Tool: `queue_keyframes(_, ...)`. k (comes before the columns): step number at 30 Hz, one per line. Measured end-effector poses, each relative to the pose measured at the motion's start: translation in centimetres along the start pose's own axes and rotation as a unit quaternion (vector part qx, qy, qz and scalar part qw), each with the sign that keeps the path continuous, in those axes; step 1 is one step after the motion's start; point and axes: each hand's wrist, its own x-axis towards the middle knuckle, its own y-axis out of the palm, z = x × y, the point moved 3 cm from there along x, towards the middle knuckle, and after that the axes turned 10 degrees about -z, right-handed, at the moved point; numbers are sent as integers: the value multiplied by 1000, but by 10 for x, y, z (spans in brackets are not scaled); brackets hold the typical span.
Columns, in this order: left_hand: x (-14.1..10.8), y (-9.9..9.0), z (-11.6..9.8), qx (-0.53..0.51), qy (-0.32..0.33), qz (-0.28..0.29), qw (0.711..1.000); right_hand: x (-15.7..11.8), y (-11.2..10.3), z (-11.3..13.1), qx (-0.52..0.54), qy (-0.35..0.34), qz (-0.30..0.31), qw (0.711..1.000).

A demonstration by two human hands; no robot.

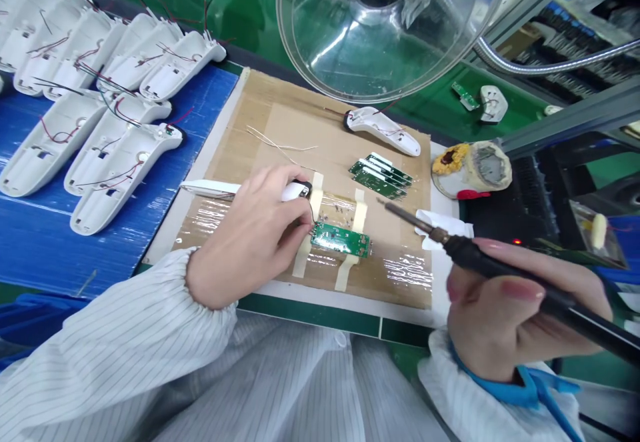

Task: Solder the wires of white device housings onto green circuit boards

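Note:
My right hand point(520, 302) grips a black soldering iron point(480, 255). Its bare metal tip points left and is apart from the green circuit board point(343, 239). That board lies across strips of cream tape on the cardboard. At the board's left end, the thumb and forefinger of my left hand point(260, 229) pinch a thin dark wire point(313, 214). Under the same hand lies a white plastic housing point(295, 191), mostly hidden by the palm and fingers. A white, pointed strip point(210, 187) sticks out to the left of the hand.
More green boards point(383, 175) lie behind, with a wired white housing point(384, 129) beyond. Several housings point(120, 189) cover the blue sheet at left. A clear fume hood point(350, 62) hangs over the back. At right stands a round holder point(473, 169) with a yellow sponge.

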Motion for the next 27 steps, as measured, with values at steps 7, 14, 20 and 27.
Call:
queue_keyframes(7,-14,-15,8,4,35,-20,999,-38,30,7,5,72,210,975)
queue_keyframes(14,-62,-56,23,124,-11,110,986,-59,33,-3,-4,60,243,968)
queue_keyframes(20,-74,-20,-37,-29,-16,170,985,-65,30,4,40,67,279,957)
queue_keyframes(27,-34,-20,-48,172,211,84,959,-75,37,3,-6,-1,262,965)
